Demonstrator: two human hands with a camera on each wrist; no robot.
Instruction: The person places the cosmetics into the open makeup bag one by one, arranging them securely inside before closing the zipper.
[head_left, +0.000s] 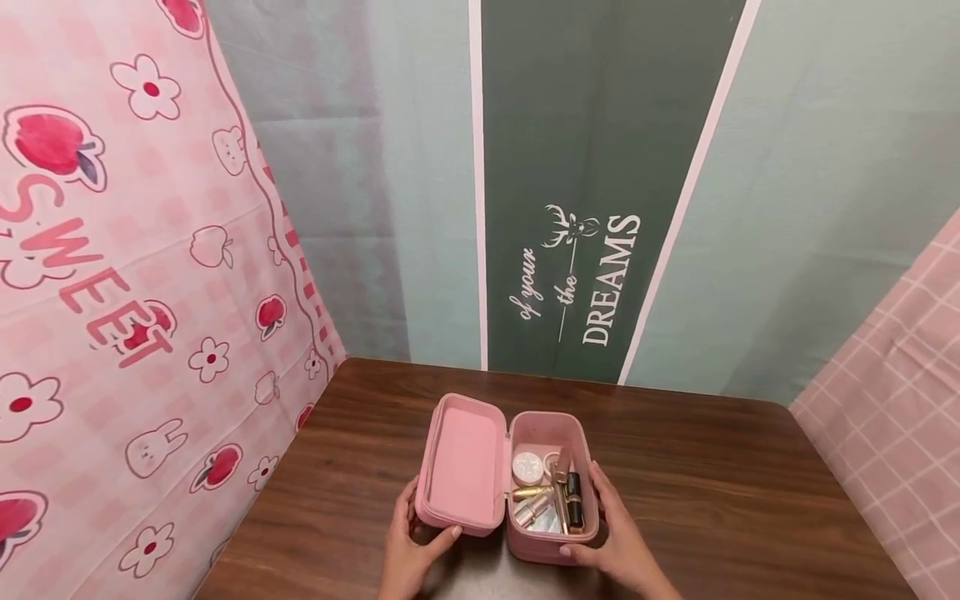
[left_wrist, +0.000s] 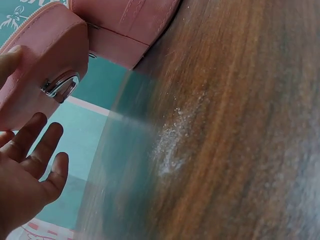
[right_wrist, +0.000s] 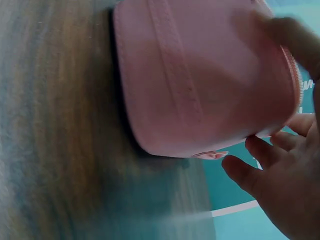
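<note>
A pink makeup case (head_left: 542,550) sits on the table with its lid (head_left: 467,458) swung out to the left. My left hand (head_left: 411,546) holds the lid at its near left corner, thumb at the rim and fingers around the outer side. A silver metal handle (left_wrist: 62,87) shows on the lid's outer face in the left wrist view. At the near right corner of the case, my right hand (head_left: 622,533) grips the wall between thumb and fingers. Inside lie a round white container (head_left: 527,468), a black tube (head_left: 574,502), a gold tube (head_left: 531,492) and several other cosmetics.
The brown wooden table (head_left: 697,492) reaches back to a green curtain (head_left: 420,167) with printed lettering. Pink patterned cloth (head_left: 150,275) hangs along the left, and pink checked cloth (head_left: 892,392) along the right. A pale glare patch (left_wrist: 172,145) lies on the tabletop.
</note>
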